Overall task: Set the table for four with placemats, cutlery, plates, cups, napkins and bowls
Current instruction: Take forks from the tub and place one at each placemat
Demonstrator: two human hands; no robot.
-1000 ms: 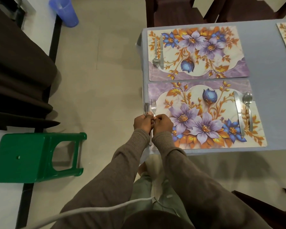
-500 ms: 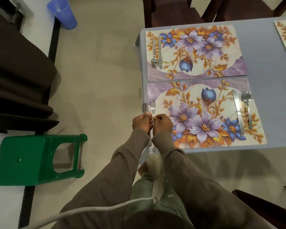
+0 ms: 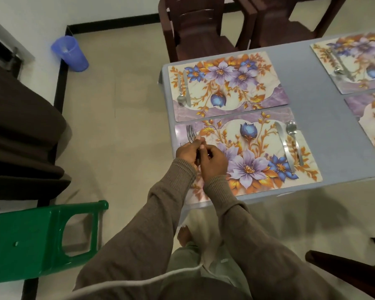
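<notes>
Over the left end of the near floral placemat (image 3: 253, 156), my left hand (image 3: 186, 153) and my right hand (image 3: 213, 162) are pressed together, both gripping the handles of steel forks (image 3: 191, 133). The tines of one fork stick up past my fingers, and a second fork's tines peek out at the left of my left hand. A knife (image 3: 285, 146) and a spoon (image 3: 293, 139) lie on the right side of this placemat. The far placemat (image 3: 232, 83) carries a spoon (image 3: 180, 92) and a knife (image 3: 187, 87) at its left edge.
The table (image 3: 312, 89) has a grey-blue cloth; two more placemats (image 3: 355, 61) lie at the right. Brown chairs (image 3: 204, 29) stand behind the table. A green stool (image 3: 37, 241) lies tipped on the floor at the left, near a dark sofa (image 3: 20, 131) and a blue bin (image 3: 70, 53).
My view has shifted, so the table sits further right in the frame. Both hands with the forks have moved a little inward over the near placemat's left edge.
</notes>
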